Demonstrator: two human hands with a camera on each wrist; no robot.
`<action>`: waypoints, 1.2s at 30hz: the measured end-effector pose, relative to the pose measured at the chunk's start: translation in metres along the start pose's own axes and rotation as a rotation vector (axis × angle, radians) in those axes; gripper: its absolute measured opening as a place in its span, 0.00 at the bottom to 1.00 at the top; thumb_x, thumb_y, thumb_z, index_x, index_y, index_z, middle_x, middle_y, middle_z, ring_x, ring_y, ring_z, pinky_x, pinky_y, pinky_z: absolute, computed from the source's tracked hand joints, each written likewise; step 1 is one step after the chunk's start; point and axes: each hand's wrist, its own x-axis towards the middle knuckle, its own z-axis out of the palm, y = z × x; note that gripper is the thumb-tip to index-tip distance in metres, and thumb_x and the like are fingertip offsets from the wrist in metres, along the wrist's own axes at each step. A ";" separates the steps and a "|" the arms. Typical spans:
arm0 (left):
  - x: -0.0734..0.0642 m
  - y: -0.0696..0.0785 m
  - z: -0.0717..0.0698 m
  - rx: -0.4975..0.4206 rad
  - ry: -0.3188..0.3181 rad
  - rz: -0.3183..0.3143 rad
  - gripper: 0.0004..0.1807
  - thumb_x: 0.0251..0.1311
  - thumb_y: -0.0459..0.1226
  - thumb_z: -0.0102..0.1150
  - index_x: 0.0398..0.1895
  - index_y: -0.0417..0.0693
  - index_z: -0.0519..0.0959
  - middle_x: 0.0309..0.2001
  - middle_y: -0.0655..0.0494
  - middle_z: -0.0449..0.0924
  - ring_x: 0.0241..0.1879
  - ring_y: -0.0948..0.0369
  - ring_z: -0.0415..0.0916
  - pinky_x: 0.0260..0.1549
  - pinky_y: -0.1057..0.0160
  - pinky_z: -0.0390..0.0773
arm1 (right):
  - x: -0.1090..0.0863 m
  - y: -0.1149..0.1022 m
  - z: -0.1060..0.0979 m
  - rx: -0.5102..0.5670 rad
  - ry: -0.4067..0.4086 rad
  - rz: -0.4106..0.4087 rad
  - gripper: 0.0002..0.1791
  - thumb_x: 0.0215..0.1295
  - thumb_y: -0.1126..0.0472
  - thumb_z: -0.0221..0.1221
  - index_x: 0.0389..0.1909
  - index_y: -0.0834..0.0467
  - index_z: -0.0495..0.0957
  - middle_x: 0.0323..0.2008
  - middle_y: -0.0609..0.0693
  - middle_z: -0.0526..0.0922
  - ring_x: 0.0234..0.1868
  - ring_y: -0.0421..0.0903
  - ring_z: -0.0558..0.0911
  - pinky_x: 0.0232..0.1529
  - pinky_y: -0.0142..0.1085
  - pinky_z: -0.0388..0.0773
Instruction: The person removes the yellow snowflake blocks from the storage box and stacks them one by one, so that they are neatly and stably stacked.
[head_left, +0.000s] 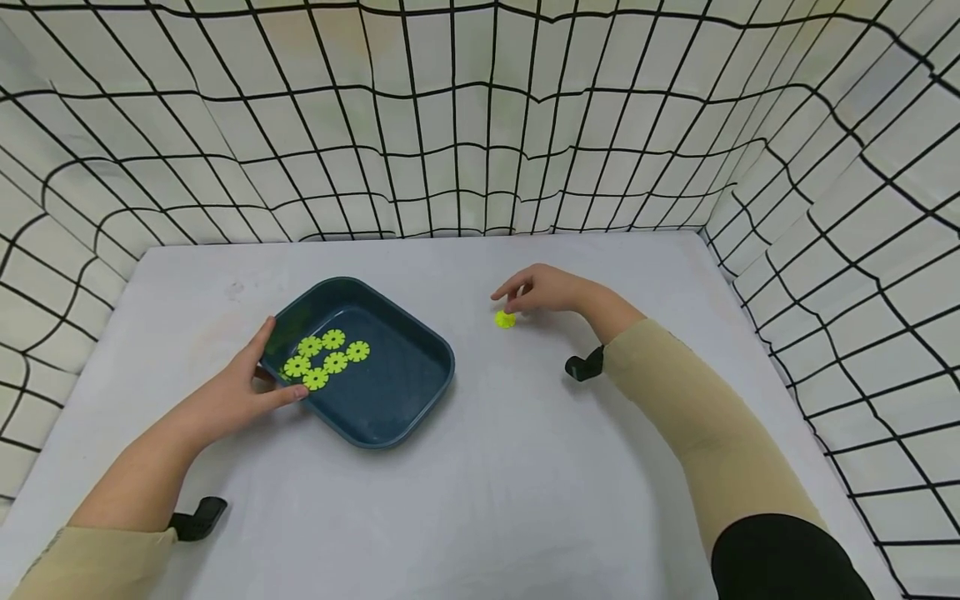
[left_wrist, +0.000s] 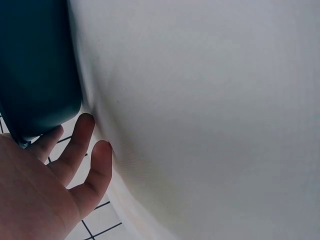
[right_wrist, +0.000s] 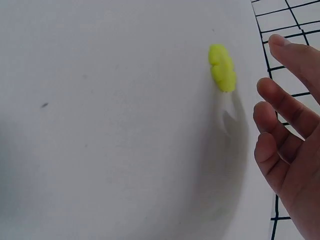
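My left hand (head_left: pixel 243 379) holds a dark blue-green tray (head_left: pixel 397 417) at its left corner, the thumb on the near rim and the forefinger along the far side. In the left wrist view, other fingers (left_wrist: pixel 82 145) are bent beside and below the tray's wall (left_wrist: pixel 45 70). Several notched yellow-green discs (head_left: pixel 335 362) lie flat inside, toward the left end. Over to the right, my right hand (head_left: pixel 551 289) hovers just above a single yellow-green disc (head_left: pixel 505 320) on the table. The right wrist view shows its loosely bent fingers (right_wrist: pixel 267 117) apart from that disc (right_wrist: pixel 221 67).
A white cloth covers the table (head_left: pixel 480 500). White walls with black netting (head_left: pixel 465 125) stand behind it and along both sides. Black wrist mounts (head_left: pixel 198 518) stick out from the tan sleeves (head_left: pixel 697 425).
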 end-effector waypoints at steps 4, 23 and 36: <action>-0.001 -0.002 0.000 0.009 0.008 -0.002 0.65 0.61 0.57 0.63 0.77 0.49 0.21 0.71 0.24 0.45 0.55 0.36 0.65 0.52 0.31 0.68 | 0.001 -0.007 -0.001 0.020 -0.009 -0.009 0.19 0.67 0.53 0.63 0.58 0.47 0.83 0.46 0.49 0.80 0.44 0.48 0.76 0.44 0.40 0.72; 0.000 -0.001 0.001 0.006 0.015 0.000 0.65 0.61 0.57 0.63 0.77 0.48 0.22 0.71 0.23 0.45 0.54 0.37 0.66 0.52 0.31 0.69 | 0.024 -0.072 0.003 0.087 -0.080 -0.164 0.19 0.66 0.53 0.65 0.57 0.44 0.82 0.45 0.47 0.83 0.44 0.50 0.81 0.44 0.40 0.80; 0.000 0.003 0.001 0.004 0.008 -0.001 0.64 0.61 0.57 0.63 0.77 0.49 0.22 0.72 0.23 0.43 0.57 0.35 0.64 0.53 0.30 0.66 | 0.054 -0.136 0.024 0.074 -0.167 -0.256 0.22 0.66 0.54 0.65 0.61 0.49 0.80 0.42 0.50 0.83 0.44 0.57 0.81 0.42 0.38 0.81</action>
